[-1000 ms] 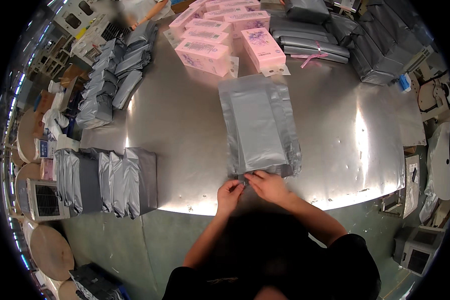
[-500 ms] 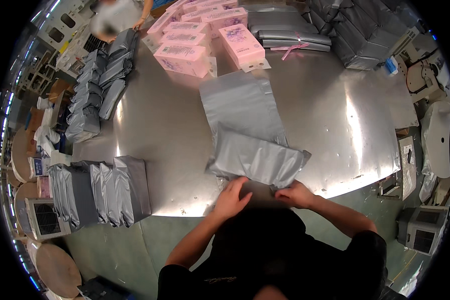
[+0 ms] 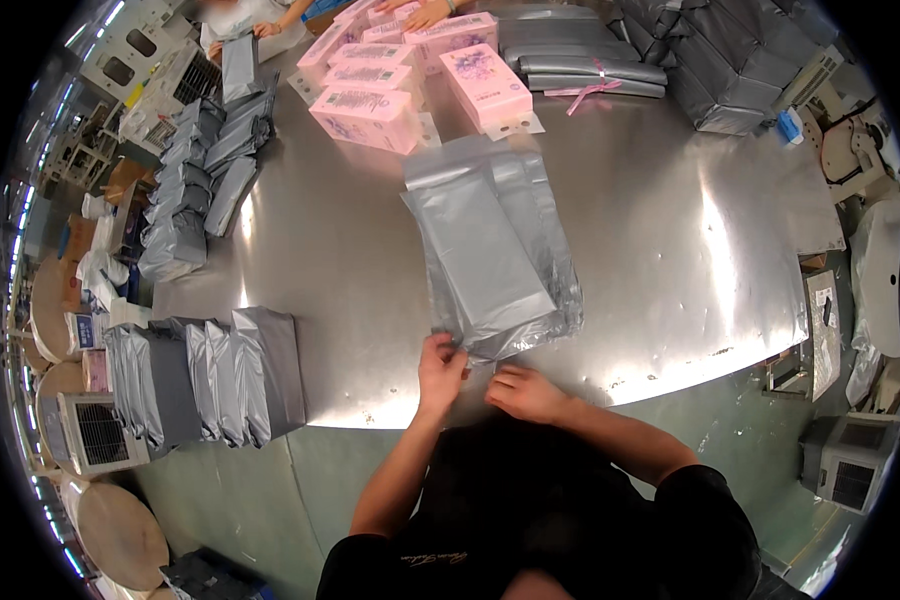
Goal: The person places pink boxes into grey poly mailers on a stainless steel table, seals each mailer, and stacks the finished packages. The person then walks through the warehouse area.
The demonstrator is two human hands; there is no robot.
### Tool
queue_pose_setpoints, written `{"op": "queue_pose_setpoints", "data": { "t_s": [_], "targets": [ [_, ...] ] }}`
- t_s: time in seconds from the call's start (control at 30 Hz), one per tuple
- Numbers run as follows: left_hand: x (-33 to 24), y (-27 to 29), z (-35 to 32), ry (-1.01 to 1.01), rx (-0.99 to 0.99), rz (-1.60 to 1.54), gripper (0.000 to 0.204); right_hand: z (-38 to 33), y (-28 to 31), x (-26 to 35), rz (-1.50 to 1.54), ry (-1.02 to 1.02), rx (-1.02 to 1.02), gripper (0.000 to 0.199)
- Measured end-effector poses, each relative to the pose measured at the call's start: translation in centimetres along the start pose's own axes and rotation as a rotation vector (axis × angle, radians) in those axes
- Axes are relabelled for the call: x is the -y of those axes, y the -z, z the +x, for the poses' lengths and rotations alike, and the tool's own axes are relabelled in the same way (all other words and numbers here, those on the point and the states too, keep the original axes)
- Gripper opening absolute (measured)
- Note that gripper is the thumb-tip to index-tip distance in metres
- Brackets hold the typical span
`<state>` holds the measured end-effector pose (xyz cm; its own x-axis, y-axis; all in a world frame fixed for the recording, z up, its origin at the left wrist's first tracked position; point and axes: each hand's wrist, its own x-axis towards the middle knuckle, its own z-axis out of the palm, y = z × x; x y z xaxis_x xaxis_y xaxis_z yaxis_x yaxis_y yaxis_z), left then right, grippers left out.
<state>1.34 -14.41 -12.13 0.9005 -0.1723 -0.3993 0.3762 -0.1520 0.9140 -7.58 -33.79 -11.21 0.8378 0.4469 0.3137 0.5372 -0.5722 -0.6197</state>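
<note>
A filled grey plastic mailing bag [image 3: 490, 262], with the outline of a box inside, lies slanting on the table. Beneath it, flat grey mailing bags [image 3: 535, 190] stick out at the far and right sides. My left hand [image 3: 440, 375] is closed in a pinch at the filled bag's near left corner, where the thin plastic is crumpled. Fingers curled, my right hand [image 3: 528, 394] grips the loose near edge of the same bag by the table's front edge. The fingertips of both hands are partly hidden.
The metal table [image 3: 630, 230] holds pink boxes [image 3: 370, 115] at the far side and bundled grey bags [image 3: 590, 75] tied with pink ribbon. Packed grey parcels stand at the front left [image 3: 255, 375], far left [image 3: 185, 190] and far right [image 3: 730, 60]. Co-workers' hands [image 3: 425, 14] reach in.
The filled bag has turned from crosswise to nearly lengthwise and slid farther onto the flat bags. My hands have drawn closer together. At the far left, a co-worker now holds up a grey parcel.
</note>
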Motion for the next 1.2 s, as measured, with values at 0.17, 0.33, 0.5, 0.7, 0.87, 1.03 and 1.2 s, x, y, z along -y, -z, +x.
{"op": "queue_pose_setpoints", "data": {
  "t_s": [0.17, 0.33, 0.5, 0.7, 0.87, 1.03, 1.2],
  "targets": [
    [0.3, 2.3, -1.9, -0.199, 0.016, 0.315, 0.032, -24.6, 12.7, -0.2, -0.351, -0.527, 0.728, 0.016],
    [-1.8, 4.7, -4.3, -0.249, 0.189, 0.464, 0.037, -21.7, 25.3, 1.0, -0.451, -0.903, 1.02, 0.034],
    [-9.1, 5.6, -3.0, -1.318, 0.126, 1.275, 0.043, -1.9, 20.4, -2.9, -0.757, 0.262, 0.1, 0.045],
    [-7.4, 4.6, 1.7, -1.469, 0.413, 1.508, 0.03, 2.8, 15.8, -8.1, -0.682, 0.61, 0.37, 0.022],
    [-6.5, 6.1, 1.9, -0.901, 0.303, 0.609, 0.013, 2.3, 14.2, -9.6, 0.309, -0.156, -0.05, 0.008],
    [-4.5, 4.7, 2.9, -0.236, 0.158, -0.276, 0.006, 4.0, 10.4, -10.1, 1.075, -0.772, -0.237, 0.012],
    [-0.4, 2.3, 4.0, -0.17, 0.067, -0.333, 0.014, 3.1, 7.0, -10.7, 1.056, -0.958, -0.318, 0.033]
  ]
}}
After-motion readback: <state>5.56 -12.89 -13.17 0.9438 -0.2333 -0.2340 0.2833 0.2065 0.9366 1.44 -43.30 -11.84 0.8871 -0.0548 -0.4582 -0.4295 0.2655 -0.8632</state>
